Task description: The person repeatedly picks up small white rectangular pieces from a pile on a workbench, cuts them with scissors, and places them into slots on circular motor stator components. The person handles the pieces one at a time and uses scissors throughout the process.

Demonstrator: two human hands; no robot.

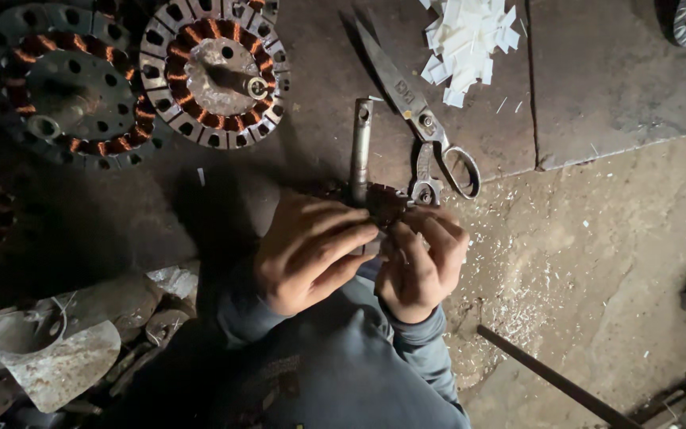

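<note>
While both hands meet over a small dark metal part [387, 205], the left hand [311, 250] lies across its near side with fingers curled and pressed onto it, and the right hand [422, 266] pinches it from the right, thumb and fingertips closed on the piece. The part sits between the two grips, just above the knuckles, and touches the lower end of a steel shaft [360, 147]. That shaft has its long axis running almost straight away from the person, its far end pointing up the picture toward the motor windings. So the shaft lies directly ahead of the hands, slightly nearer the left one, whose fingertips reach closest to its base.

Just to the right of the shaft lie large scissors [422, 119], blades pointing away and to the left, one handle loop close to the right hand's fingers. Beyond them is a heap of white paper strips [470, 40]. Two round stators with copper coils [214, 71] [57, 83] rest on the dark slab at the upper left. White shavings scatter the floor [597, 262] to the right, and a dark rod [557, 381] lies slanted at the lower right.
</note>
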